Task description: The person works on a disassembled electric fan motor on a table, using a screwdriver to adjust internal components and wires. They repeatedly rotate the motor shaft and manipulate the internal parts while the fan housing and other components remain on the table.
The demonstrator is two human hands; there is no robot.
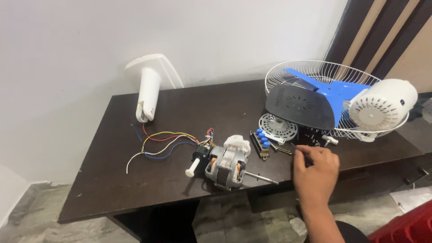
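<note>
My right hand reaches over the front edge of a dark brown table, its fingers pinched on a thin dark tool whose tip points at a switch block with blue buttons. Just left of the hand lies a bare metal fan motor, its shaft pointing toward the hand. Coloured wires trail off to the motor's left. My left hand is out of view.
A white fan stand base lies at the back left. At the right sit a white wire grille, a blue blade, a dark grey cover, a white motor housing, a white perforated disc and small screws. A red object sits on the floor.
</note>
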